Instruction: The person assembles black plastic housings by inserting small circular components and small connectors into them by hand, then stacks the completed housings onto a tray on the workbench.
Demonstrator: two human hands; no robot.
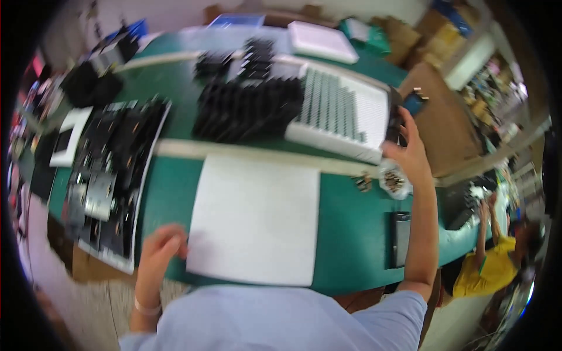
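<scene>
My right hand reaches to the right end of a white tray that holds rows of small greyish pins or screws. Its thumb and fingers close around a black part at that end; the hand partly covers this part, so its exact kind does not show. By the left edge of a white sheet hovers my left hand, its fingers curled and smeared by motion. Whether anything is in those fingers I cannot make out. The sheet lies flat on the green table, with nothing on it.
Ridged black parts stand in a row left of the tray. At left, a long tray carries dark flat parts. A bag of small metal pieces and a dark rectangular device lie at right. A person in yellow works beyond.
</scene>
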